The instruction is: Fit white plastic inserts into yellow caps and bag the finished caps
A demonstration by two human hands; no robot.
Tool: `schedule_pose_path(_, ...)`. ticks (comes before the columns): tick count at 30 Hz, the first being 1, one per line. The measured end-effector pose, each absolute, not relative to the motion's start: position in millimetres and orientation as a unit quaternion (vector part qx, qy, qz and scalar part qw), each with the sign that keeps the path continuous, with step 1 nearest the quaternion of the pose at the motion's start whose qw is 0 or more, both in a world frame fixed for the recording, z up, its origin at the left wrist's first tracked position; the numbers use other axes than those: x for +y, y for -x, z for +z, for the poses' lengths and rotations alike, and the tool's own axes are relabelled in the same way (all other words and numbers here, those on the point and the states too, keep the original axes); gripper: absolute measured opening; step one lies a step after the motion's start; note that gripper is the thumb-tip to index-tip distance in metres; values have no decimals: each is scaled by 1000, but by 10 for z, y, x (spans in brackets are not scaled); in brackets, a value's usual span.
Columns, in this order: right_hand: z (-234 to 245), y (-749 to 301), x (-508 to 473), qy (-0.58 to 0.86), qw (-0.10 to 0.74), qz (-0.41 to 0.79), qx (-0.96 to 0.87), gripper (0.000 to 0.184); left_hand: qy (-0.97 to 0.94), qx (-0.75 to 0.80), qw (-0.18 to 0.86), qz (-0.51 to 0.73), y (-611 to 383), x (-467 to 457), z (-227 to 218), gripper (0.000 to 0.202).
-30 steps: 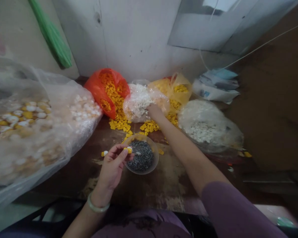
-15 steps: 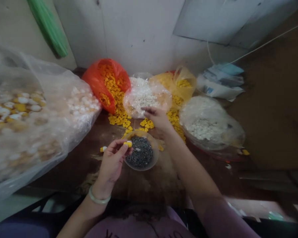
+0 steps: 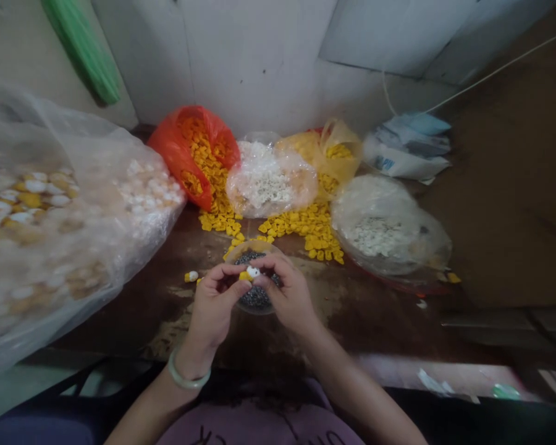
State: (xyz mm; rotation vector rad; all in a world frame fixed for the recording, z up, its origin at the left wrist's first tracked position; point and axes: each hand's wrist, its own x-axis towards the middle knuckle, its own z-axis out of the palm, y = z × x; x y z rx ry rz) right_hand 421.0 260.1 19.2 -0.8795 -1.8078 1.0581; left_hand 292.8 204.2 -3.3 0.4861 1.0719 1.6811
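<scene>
My left hand (image 3: 214,306), with a pale bangle at the wrist, pinches a small yellow plastic piece (image 3: 244,275) between thumb and fingers. Against it sits a small white piece (image 3: 254,271), gripped by the fingertips of my right hand (image 3: 295,300). The two pieces touch; whether they are joined I cannot tell. Both hands are over a clear round bowl (image 3: 235,250) of tiny dark shiny parts (image 3: 254,299), partly hidden by my fingers. One yellow-and-white piece (image 3: 192,276) lies on the table left of my left hand.
A big clear bag (image 3: 134,130) of yellow-and-white pieces fills the left. At the back are a red bag (image 3: 167,139) and a yellow bag (image 3: 301,145) of yellow pieces, with white pieces (image 3: 271,185) between. Loose yellow pieces (image 3: 312,228) spill forward. Another clear bag (image 3: 384,204) sits right.
My right hand has come back from the bag of white pieces to meet my left hand over the bowl. A white piece now shows at its fingertips, against the yellow one.
</scene>
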Motion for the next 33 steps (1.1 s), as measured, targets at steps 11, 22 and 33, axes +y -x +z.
schedule_pose_path(11,290,-4388,2631,259,349,339,-834,17,-135,443,614,639,-2892,1989,56,35)
schedule_pose_path(22,306,-4563,2713,175,266,296,-901,15,-123,509,638,565,-2912,2030,85,50)
schedule_pose_path(33,199,-4520,2527,311,402,477,-717,18,-166,515,599,590,-2984,2021,36,47)
